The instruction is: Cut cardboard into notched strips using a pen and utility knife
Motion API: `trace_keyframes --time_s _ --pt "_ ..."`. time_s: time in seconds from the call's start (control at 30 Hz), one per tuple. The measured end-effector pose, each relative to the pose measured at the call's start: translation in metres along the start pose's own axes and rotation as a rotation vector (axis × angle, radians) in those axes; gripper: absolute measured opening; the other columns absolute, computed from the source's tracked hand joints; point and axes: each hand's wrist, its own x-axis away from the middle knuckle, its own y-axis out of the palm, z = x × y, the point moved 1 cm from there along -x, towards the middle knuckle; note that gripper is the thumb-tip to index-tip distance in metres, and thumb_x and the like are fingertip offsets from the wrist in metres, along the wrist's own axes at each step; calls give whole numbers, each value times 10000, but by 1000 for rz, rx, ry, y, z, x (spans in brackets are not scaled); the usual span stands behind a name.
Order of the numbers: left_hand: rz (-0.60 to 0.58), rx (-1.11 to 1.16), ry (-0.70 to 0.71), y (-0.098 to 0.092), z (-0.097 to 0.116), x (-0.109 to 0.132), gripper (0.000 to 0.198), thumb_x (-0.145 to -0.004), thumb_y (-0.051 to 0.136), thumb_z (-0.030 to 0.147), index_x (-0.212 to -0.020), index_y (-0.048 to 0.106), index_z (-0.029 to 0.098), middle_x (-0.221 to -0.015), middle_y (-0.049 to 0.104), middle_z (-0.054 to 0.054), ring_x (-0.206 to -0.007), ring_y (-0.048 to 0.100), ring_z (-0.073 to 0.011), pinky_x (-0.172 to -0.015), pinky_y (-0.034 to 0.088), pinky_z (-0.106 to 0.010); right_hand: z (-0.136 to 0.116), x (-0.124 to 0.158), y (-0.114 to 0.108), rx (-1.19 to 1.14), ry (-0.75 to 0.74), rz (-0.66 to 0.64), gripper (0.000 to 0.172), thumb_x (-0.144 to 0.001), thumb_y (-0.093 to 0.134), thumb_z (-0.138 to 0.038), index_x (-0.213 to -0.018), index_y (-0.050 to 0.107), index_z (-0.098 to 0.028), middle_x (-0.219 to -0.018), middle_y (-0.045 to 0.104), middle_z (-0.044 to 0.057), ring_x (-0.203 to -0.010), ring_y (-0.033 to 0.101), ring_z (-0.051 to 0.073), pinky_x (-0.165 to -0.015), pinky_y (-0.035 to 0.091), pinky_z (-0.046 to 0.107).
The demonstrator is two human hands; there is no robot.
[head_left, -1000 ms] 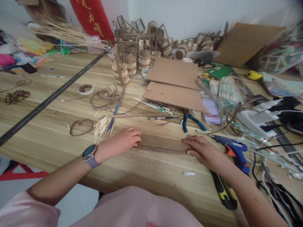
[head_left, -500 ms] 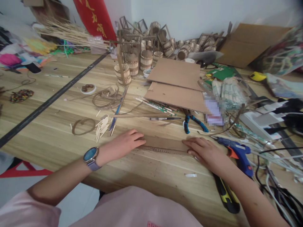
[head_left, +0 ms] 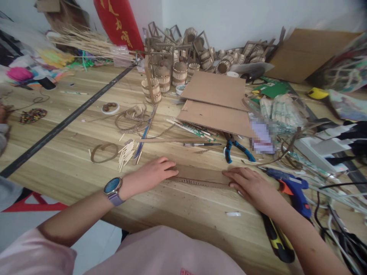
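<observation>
A narrow strip of brown cardboard [head_left: 200, 173] lies lengthwise before me, its corrugated edge facing me. My left hand [head_left: 156, 173] grips its left end, fingers curled over the top. At the strip's right end my right hand [head_left: 248, 183] pinches it, the thumb partly hidden underneath. A smartwatch [head_left: 112, 186] is on my left wrist. Short wooden sticks [head_left: 126, 153] lie in a pile beyond my left hand, beside a curled brown strip [head_left: 104, 152]. Blue-handled pliers [head_left: 237, 149] lie beyond my right hand. To its right is a blue glue gun [head_left: 292, 187].
A yellow-black utility knife [head_left: 278, 236] lies under my right forearm. Cardboard sheets [head_left: 216, 91] lie mid-table, with small stick baskets [head_left: 151, 91] behind. A white power strip [head_left: 318, 149] and tangled cables fill the right side. Another person's sleeve [head_left: 3, 137] shows at the left edge.
The whole view has shifted slightly, so things sit a little further right. Another person's sleeve has come into view at the left edge. My hands keep their hold on the cardboard strip.
</observation>
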Motion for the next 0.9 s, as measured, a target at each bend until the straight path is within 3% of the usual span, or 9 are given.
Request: trace_keyframes --time_s 0.33,0.57,0.77,0.9 --pt "-36 330 1 -19 -24 7 261 -984 486 114 -1114 701 184 -1359 631 -84 -1185 542 -197 -988 468 -312 6 -3 2 -73 17 -21 347 -976 447 -403 -1210 653 -252 -1179 690 128 -1061 655 291 -885 555 480" --pt "-58 346 -4 -25 -34 14 231 -968 524 120 -1064 725 181 -1325 646 -101 -1188 557 -213 -1016 470 -343 15 -6 8 -131 -1 3 335 -953 472 -419 -1191 659 -276 -1170 681 125 -1044 662 291 -872 555 470" --pt "-124 204 -18 -32 -22 -9 171 -934 590 125 -794 679 166 -1106 663 -71 -1043 593 -198 -888 476 -290 10 -11 -2 -150 6 -33 318 -946 485 -392 -1177 658 -258 -1156 680 129 -1058 657 287 -895 550 465" --pt "-164 167 10 -36 -13 -31 144 -888 653 102 -763 618 166 -964 615 -26 -807 582 -151 -699 435 -273 5 -12 -7 -157 40 -74 296 -936 503 -349 -1178 655 -270 -1174 676 120 -1088 641 277 -918 537 460"
